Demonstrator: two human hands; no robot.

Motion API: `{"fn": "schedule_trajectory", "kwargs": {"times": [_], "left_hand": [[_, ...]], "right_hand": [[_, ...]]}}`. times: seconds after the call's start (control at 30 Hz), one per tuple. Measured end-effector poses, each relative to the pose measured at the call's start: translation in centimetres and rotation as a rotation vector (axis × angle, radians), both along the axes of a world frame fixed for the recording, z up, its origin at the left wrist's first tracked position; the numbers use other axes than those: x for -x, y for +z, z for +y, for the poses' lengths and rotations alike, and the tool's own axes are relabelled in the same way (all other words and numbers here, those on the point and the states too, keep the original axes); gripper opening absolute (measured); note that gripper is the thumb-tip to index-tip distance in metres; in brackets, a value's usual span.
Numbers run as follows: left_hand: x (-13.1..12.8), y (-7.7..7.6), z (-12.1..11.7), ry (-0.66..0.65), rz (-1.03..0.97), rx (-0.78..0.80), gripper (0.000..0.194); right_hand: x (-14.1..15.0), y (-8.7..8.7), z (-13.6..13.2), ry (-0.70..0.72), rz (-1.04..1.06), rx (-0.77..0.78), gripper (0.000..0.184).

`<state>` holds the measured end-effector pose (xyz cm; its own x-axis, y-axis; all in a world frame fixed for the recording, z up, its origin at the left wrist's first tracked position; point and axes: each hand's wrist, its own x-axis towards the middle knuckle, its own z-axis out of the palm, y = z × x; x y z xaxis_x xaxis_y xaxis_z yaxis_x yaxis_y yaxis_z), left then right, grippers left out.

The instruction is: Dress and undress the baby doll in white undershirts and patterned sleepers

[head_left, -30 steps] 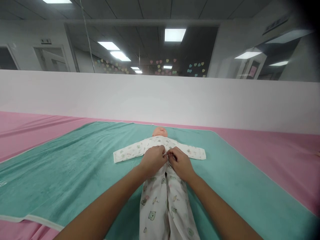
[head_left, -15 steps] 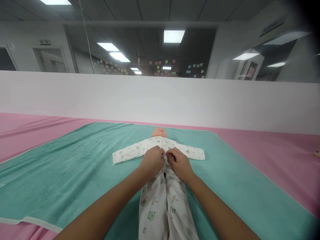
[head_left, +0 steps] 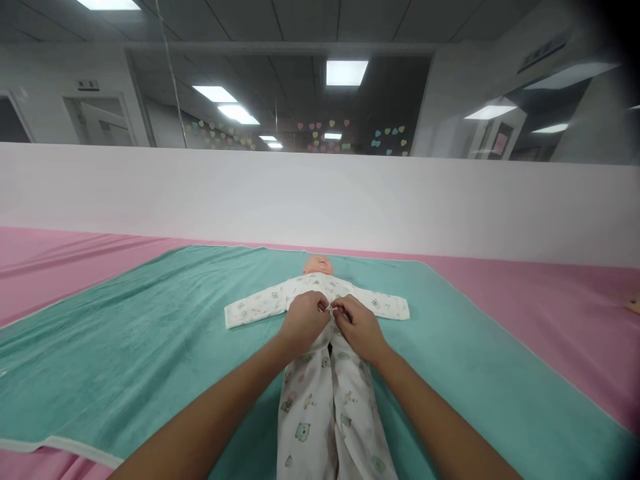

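Note:
A baby doll (head_left: 319, 265) lies on its back, its head at the far end. It wears a white printed top (head_left: 264, 306) with both sleeves spread sideways, and white printed trousers (head_left: 307, 427) whose legs stretch towards me. Over the doll's middle, my left hand (head_left: 306, 321) is closed in a pinch on a thin white tie string (head_left: 330, 308) at the front of the top. Close beside it, my right hand (head_left: 361, 325) pinches the same string from the other side. Curled fingers partly hide the string and the cloth beneath.
Under the doll is a teal blanket (head_left: 165, 360) with a pale edge, laid over a pink sheet (head_left: 540, 313). Behind stands a low white wall (head_left: 320, 200), with glass above it bearing heart stickers. A small skin-coloured object (head_left: 634, 306) shows at the right edge.
My left fingertips have shifted slightly, and the white string between the two hands shows more plainly. The doll and its clothes lie as before.

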<state>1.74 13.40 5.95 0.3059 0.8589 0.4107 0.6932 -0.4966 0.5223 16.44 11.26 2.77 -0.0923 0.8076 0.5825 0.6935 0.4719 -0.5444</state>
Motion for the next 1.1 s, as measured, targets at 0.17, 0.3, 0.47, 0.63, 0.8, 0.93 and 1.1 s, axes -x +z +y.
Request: {"fn": "schedule_trajectory", "kwargs": {"times": [0.17, 0.3, 0.47, 0.63, 0.8, 0.93, 1.1], "left_hand": [[0.09, -0.21, 0.11, -0.019, 0.128, -0.076, 0.012], [0.03, -0.47, 0.11, 0.017, 0.233, -0.067, 0.017], [0.08, -0.41, -0.03, -0.008, 0.319, -0.123, 0.01], [0.46, 0.08, -0.27, -0.044, 0.397, -0.131, 0.012], [0.62, 0.3, -0.41, -0.034, 0.493, -0.128, 0.018], [0.37, 0.08, -0.53, -0.024, 0.498, -0.15, 0.016], [0.03, 0.08, -0.74, 0.013, 0.455, -0.123, 0.013]], "right_hand": [[0.03, 0.03, -0.03, 0.007, -0.013, 0.003, 0.018], [0.04, 0.03, -0.02, 0.003, 0.006, 0.013, 0.016], [0.09, 0.01, -0.01, -0.011, 0.011, 0.018, 0.017], [0.16, -0.04, 0.05, -0.002, 0.023, 0.01, 0.017], [0.18, -0.06, 0.04, 0.005, 0.039, 0.019, 0.018], [0.18, -0.11, 0.04, -0.001, 0.036, 0.016, 0.016], [0.16, -0.18, 0.11, -0.004, 0.037, 0.013, 0.017]]}}
